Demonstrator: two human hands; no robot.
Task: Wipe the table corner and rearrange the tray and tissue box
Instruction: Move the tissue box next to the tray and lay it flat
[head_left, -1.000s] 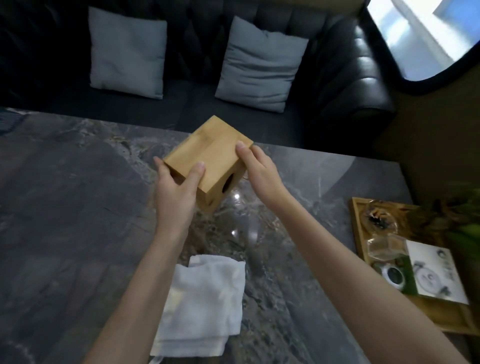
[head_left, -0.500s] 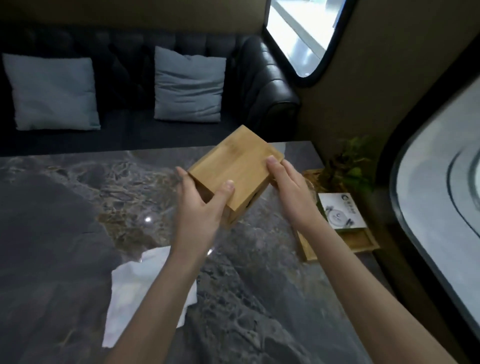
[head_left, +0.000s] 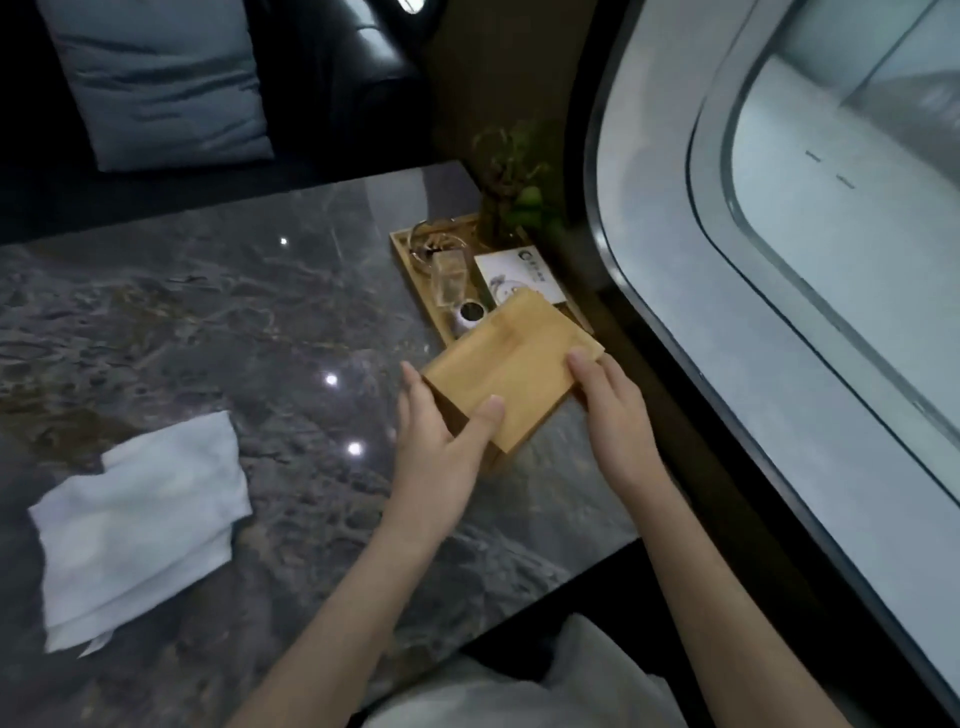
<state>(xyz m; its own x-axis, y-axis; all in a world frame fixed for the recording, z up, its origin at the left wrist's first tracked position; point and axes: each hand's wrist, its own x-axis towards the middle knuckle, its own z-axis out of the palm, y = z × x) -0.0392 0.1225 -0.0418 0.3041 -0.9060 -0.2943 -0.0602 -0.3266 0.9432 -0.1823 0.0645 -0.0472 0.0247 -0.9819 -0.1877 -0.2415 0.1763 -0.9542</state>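
Tissue box (head_left: 511, 371), plain wood, sits right of frame centre, held between both my hands over the right edge of the tabletop (head_left: 208, 322). My left hand (head_left: 441, 447) is closed around its near-left corner, thumb pressed on the top face and fingers down the left side. My right hand (head_left: 615, 400) grips the right side, fingertips on the top edge, the remaining fingers curled below. Whether the box base is touching the tabletop, I cannot tell; its near corner shows a shadowed side face above the stone.

Tray (head_left: 415, 270), wooden, lies just beyond the box toward the upper centre of the frame, along the same tabletop edge. The box's far corner overlaps the tray's near end in this view. Inside the tray: a clear glass item (head_left: 449, 278), a small white round object with a dark middle (head_left: 470, 314), and a white printed card (head_left: 519, 273). A green plant (head_left: 514, 182) stands at the tray's far end.

White cloth (head_left: 140, 525), folded, lies flat at lower left, well apart from my hands. A grey cushion (head_left: 156, 78) rests on a dark sofa (head_left: 363, 67) at upper left. A curved window (head_left: 831, 260) fills the right side.
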